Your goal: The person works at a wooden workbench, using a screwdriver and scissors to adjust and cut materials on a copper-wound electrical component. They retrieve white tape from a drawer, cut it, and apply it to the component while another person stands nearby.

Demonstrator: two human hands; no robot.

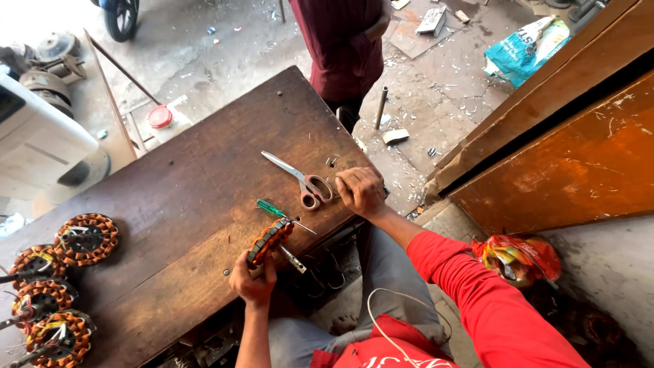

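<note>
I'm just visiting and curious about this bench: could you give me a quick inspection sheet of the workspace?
Surface: worn dark wooden table, scratched.
Job's things: copper-wound motor coil on edge at the table's near edge.
Clutter: scissors, green screwdriver, four more coils at the table's left end.
Hands: left hand grips the coil; right hand rests closed beside the scissors.
Cables: thin white cord by the lap.
Surroundings: a standing person, littered concrete floor, orange wooden panel.
</note>
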